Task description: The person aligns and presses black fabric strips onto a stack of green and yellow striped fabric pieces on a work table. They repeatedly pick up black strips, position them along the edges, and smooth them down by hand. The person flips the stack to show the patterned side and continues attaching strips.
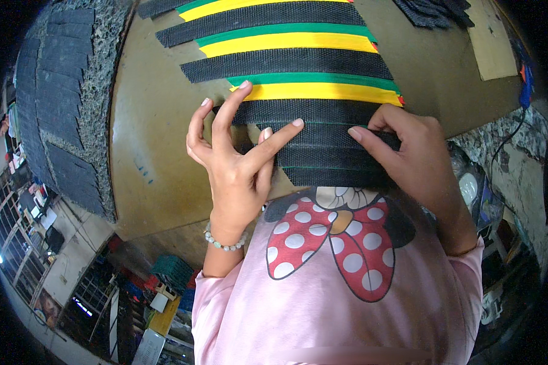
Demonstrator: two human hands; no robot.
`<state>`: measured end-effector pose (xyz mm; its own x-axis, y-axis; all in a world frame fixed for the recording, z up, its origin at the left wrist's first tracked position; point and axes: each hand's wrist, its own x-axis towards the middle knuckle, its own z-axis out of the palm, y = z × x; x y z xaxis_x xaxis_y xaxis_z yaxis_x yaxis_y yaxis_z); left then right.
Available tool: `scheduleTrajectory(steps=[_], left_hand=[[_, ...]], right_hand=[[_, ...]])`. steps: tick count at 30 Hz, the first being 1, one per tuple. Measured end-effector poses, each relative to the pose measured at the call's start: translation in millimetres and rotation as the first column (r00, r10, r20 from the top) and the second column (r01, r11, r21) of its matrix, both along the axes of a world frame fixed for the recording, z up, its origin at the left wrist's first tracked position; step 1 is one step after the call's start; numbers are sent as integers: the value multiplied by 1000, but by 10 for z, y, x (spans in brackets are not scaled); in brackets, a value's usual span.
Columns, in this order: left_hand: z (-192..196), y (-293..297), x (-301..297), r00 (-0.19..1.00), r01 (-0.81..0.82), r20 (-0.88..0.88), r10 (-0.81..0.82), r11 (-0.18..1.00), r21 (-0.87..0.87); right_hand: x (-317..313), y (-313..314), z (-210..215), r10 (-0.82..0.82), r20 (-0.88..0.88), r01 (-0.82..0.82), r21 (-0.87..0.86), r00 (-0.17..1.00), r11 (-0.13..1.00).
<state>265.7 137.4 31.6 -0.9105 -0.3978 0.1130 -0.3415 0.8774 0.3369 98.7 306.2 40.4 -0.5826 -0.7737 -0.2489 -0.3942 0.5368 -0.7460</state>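
In the head view, black woven fabric strips (332, 176) overlap at the near edge of the smooth brown table (158, 121); the left hand (234, 167), fingers spread, touches them with its forefinger, seemingly for steadiness. The right hand (413, 146) curls over their right end; whether it pinches cannot be told.

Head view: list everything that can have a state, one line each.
Left hand: open, fingers spread, over black strips
Right hand: thumb tip at black strips
Yellow strips: flat, exposed
Dark pile: heaped
Tan sheet: flat
Beaded bracelet: worn
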Motion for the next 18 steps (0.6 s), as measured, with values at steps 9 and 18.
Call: scheduleTrajectory(steps=[9,18], left_hand=[[-33,8,24,1000,-1,-16,0,1000,-31],[25,-11,-13,1000,-22,2,22,998,62]], right_hand=[[1,6,-9,50,-38,-49,18,998,999],[10,14,-58,70,-120,-72,-9,990,997]])
